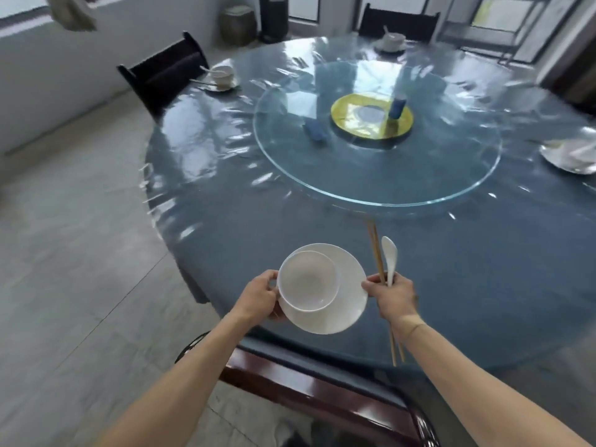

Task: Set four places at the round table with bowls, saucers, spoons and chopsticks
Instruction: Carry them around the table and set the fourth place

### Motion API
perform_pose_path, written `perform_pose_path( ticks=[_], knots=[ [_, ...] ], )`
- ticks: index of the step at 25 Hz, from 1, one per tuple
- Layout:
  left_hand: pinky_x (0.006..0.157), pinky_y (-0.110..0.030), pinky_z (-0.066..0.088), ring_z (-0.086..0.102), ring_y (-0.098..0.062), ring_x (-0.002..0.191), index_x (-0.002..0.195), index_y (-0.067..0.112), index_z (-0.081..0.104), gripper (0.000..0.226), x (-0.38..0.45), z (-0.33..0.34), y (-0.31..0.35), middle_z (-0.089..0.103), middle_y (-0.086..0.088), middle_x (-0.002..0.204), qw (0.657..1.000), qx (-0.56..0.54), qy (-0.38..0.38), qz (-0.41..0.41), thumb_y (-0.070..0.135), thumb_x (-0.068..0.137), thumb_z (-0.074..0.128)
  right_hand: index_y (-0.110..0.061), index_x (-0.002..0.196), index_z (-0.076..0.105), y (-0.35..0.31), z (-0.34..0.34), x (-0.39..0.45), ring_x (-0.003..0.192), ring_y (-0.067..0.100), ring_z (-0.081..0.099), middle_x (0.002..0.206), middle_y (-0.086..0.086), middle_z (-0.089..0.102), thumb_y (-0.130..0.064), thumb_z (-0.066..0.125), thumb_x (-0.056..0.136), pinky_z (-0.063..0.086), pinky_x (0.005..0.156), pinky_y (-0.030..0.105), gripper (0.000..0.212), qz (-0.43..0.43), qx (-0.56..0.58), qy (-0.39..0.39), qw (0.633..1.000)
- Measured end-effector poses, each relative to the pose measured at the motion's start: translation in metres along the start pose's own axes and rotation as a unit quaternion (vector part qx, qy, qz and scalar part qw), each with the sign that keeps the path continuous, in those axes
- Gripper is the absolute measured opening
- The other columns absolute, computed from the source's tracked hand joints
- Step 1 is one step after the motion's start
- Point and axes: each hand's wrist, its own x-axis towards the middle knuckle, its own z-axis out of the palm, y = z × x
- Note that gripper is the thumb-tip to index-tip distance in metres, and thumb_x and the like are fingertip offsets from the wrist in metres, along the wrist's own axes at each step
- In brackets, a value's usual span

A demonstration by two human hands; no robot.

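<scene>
The big round counter (pixel 245 240) with a blue-grey cloth under clear plastic fills most of the view. On its middle lies a round glass turntable (pixel 377 175) with a yellow disc (pixel 351 124) at the centre. Dark wooden chairs (pixel 161 75) stand at the far side, and one dark red chair back (pixel 309 391) is just below the arms. Three places are already set: one at the far left (pixel 222 77), one at the far side (pixel 392 41) and one at the right edge (pixel 571 154), each with white dishes. The flat white round saucer (pixel 342 304) is held above the near edge of the counter. The small white bowl (pixel 308 280) sits on it, toward its left. The left hand (pixel 259 300) grips the saucer's left rim. The right hand (pixel 395 296) pinches the right rim and is also clamped on the light wooden chopsticks (pixel 375 250) and the white ceramic spoon (pixel 389 256), which stand up from the fist.
</scene>
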Motion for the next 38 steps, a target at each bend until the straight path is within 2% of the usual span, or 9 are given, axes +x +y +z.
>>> perform_pose_path(
  ticks=[3, 7, 11, 16, 22, 28, 32, 36, 38],
  knots=[
    [0.042, -0.026, 0.050, 0.068, -0.022, 0.049, 0.103, 0.024, 0.058, 0.034, 0.024, 0.013, 0.008, 0.070, -0.004, 0.055, 0.999, 0.027, -0.029, -0.007, -0.002, 0.092, 0.039, -0.021, 0.071, 0.070, 0.012, -0.006, 0.015, 0.070, 0.017, 0.069, 0.067, -0.004, 0.073, -0.020, 0.080, 0.075, 0.057, 0.064, 0.037, 0.011, 0.023, 0.008, 0.024, 0.999],
    [0.042, -0.024, 0.050, 0.069, -0.021, 0.050, 0.100, 0.020, 0.057, 0.033, 0.052, 0.029, 0.015, 0.070, -0.003, 0.054, 0.997, 0.067, -0.042, -0.025, -0.004, 0.089, 0.037, -0.022, 0.071, 0.070, 0.027, -0.011, 0.036, 0.073, 0.015, 0.069, 0.069, -0.005, 0.073, -0.021, 0.080, 0.076, 0.058, 0.068, 0.037, 0.012, 0.049, 0.014, 0.028, 0.998],
    [0.043, -0.024, 0.050, 0.071, -0.022, 0.053, 0.099, 0.013, 0.057, 0.032, 0.078, 0.042, 0.011, 0.072, -0.007, 0.060, 0.993, 0.104, -0.039, -0.041, -0.005, 0.085, 0.034, -0.022, 0.074, 0.069, 0.040, -0.010, 0.058, 0.076, 0.015, 0.069, 0.073, -0.003, 0.073, -0.021, 0.079, 0.077, 0.056, 0.070, 0.034, 0.011, 0.075, 0.018, 0.018, 0.997],
    [0.043, -0.022, 0.049, 0.069, -0.019, 0.051, 0.088, 0.012, 0.056, 0.026, 0.103, 0.055, 0.002, 0.071, -0.011, 0.066, 0.988, 0.138, -0.034, -0.052, -0.004, 0.085, 0.035, -0.022, 0.071, 0.068, 0.058, -0.002, 0.071, 0.071, 0.013, 0.065, 0.072, -0.004, 0.070, -0.019, 0.079, 0.077, 0.048, 0.060, 0.027, 0.013, 0.110, 0.021, 0.032, 0.993],
    [0.045, -0.022, 0.050, 0.065, -0.015, 0.049, 0.082, 0.009, 0.057, 0.016, 0.131, 0.056, -0.011, 0.069, -0.009, 0.071, 0.988, 0.134, -0.049, -0.055, 0.003, 0.090, 0.045, -0.024, 0.069, 0.067, 0.072, 0.014, 0.072, 0.072, 0.014, 0.064, 0.072, -0.005, 0.069, -0.019, 0.079, 0.076, 0.048, 0.066, 0.030, 0.015, 0.145, 0.030, 0.073, 0.986],
    [0.046, -0.024, 0.051, 0.065, -0.021, 0.051, 0.080, 0.010, 0.057, 0.016, 0.146, 0.039, -0.016, 0.069, -0.012, 0.069, 0.985, 0.151, -0.079, -0.034, 0.005, 0.091, 0.046, -0.024, 0.070, 0.067, 0.075, 0.038, 0.062, 0.073, 0.017, 0.065, 0.073, -0.004, 0.070, -0.020, 0.079, 0.077, 0.051, 0.069, 0.034, 0.015, 0.175, 0.029, 0.109, 0.978],
    [0.044, -0.023, 0.050, 0.061, -0.017, 0.045, 0.077, 0.014, 0.055, 0.019, 0.154, 0.033, -0.016, 0.067, -0.008, 0.063, 0.983, 0.162, -0.089, -0.022, 0.005, 0.091, 0.046, -0.024, 0.068, 0.067, 0.073, 0.048, 0.059, 0.073, 0.017, 0.064, 0.072, -0.005, 0.068, -0.019, 0.079, 0.078, 0.051, 0.069, 0.033, 0.017, 0.184, 0.025, 0.133, 0.974],
    [0.048, -0.035, 0.053, 0.057, -0.015, 0.044, 0.077, 0.014, 0.054, 0.017, 0.158, 0.033, -0.017, 0.067, -0.008, 0.056, 0.975, 0.198, -0.097, -0.004, 0.007, 0.089, 0.045, -0.024, 0.070, 0.067, 0.071, 0.049, 0.057, 0.072, 0.014, 0.063, 0.074, -0.004, 0.069, -0.021, 0.079, 0.079, 0.049, 0.067, 0.031, 0.016, 0.183, 0.015, 0.137, 0.973],
    [0.046, -0.030, 0.049, 0.053, -0.013, 0.040, 0.076, 0.014, 0.054, 0.018, 0.158, 0.034, -0.016, 0.063, -0.002, 0.051, 0.970, 0.226, -0.089, 0.008, 0.007, 0.089, 0.044, -0.024, 0.071, 0.067, 0.070, 0.047, 0.057, 0.072, 0.013, 0.063, 0.074, -0.004, 0.068, -0.022, 0.078, 0.080, 0.047, 0.065, 0.029, 0.015, 0.177, 0.004, 0.133, 0.975]
  ],
)
